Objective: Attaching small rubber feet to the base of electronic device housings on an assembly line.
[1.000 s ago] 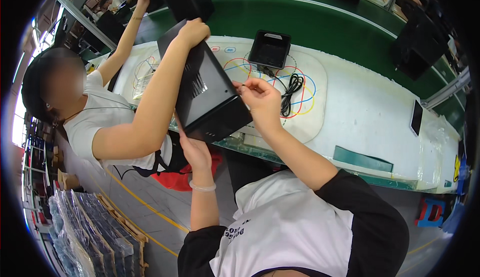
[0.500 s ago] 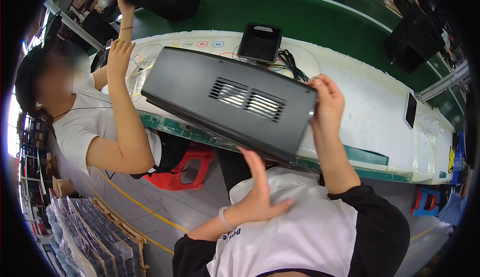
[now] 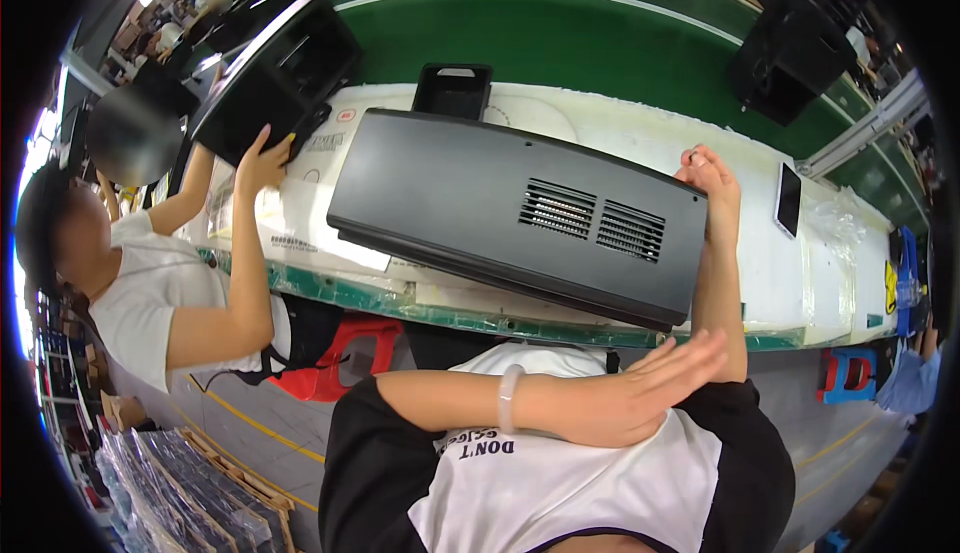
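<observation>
A long dark grey casing (image 3: 440, 178) with two slotted vents lies slanted across the white worktable in front of me. My right hand (image 3: 712, 181) is at its far right corner, fingers curled in toward the thumb; whatever they hold is too small to make out. Below the casing's near right corner, my left hand (image 3: 650, 388) reaches across my body, palm and fingers stretched out, holding nothing. A black tray-like box (image 3: 453, 91) stands behind the casing, partly hidden by it.
On the left, a co-worker's hands grip a large black cabinet (image 3: 270, 83). A phone (image 3: 788, 199) and crumpled clear plastic (image 3: 838, 225) lie on the worktable (image 3: 590, 121) at right. Beyond runs a green surface (image 3: 560, 28) bearing another black cabinet (image 3: 790, 53). A red stool (image 3: 345, 353) stands below.
The casing has shifted right, with my right hand staying at its corner. My left hand has swung right across my body. The co-worker has brought a black cabinet onto the table's left end.
</observation>
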The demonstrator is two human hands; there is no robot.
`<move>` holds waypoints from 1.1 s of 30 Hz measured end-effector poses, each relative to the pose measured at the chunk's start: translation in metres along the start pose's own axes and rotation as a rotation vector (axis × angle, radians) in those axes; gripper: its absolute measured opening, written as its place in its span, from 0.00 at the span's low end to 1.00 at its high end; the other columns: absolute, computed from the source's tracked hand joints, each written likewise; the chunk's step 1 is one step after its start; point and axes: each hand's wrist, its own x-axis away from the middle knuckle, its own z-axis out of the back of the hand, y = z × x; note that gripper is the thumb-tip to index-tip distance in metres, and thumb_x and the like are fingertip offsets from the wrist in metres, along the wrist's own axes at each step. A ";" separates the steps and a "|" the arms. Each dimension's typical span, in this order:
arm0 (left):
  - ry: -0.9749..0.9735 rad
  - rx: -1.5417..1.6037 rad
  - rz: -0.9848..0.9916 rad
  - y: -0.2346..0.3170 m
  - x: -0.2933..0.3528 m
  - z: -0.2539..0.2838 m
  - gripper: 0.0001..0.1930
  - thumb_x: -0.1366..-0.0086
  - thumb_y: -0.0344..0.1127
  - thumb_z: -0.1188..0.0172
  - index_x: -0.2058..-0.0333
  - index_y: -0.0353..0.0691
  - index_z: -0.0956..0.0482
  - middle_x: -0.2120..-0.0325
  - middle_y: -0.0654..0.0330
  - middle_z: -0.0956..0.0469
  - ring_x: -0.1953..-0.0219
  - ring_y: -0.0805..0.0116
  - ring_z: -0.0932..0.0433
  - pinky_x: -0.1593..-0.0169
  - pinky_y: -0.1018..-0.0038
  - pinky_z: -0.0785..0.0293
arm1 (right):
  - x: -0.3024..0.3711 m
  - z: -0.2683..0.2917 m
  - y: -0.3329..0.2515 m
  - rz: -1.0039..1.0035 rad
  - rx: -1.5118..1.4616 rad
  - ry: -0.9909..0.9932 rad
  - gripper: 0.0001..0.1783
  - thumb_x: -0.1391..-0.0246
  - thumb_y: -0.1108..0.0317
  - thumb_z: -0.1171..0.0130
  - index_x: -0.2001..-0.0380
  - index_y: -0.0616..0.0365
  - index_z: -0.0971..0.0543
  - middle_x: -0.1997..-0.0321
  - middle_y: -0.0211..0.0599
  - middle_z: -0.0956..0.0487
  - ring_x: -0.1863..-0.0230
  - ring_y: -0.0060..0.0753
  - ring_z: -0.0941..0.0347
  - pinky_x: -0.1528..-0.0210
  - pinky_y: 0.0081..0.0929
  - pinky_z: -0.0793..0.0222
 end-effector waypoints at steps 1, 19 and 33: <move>-0.049 -0.073 -0.100 0.010 -0.003 0.012 0.37 0.43 0.16 0.59 0.35 0.31 0.59 0.33 0.46 0.63 0.30 0.49 0.67 0.32 0.55 0.64 | -0.001 0.001 -0.005 0.001 -0.003 0.029 0.10 0.45 0.69 0.46 0.62 0.63 0.26 0.66 0.32 0.25 0.73 0.17 0.30 0.67 0.17 0.33; 0.697 1.114 0.267 0.031 -0.005 0.119 0.11 0.35 0.36 0.43 0.62 0.33 0.24 0.73 0.62 0.24 0.71 0.78 0.25 0.71 0.84 0.28 | 0.040 -0.080 -0.091 1.040 0.537 -0.588 0.14 0.71 0.84 0.40 0.74 0.60 0.22 0.73 0.38 0.21 0.74 0.28 0.27 0.75 0.19 0.35; 1.006 0.835 0.376 0.039 0.033 0.144 0.12 0.31 0.38 0.50 0.57 0.33 0.31 0.72 0.66 0.29 0.75 0.86 0.34 0.73 0.91 0.36 | 0.041 -0.132 -0.062 1.037 0.442 -0.536 0.09 0.59 0.74 0.34 0.70 0.57 0.20 0.65 0.33 0.25 0.67 0.34 0.27 0.67 0.26 0.30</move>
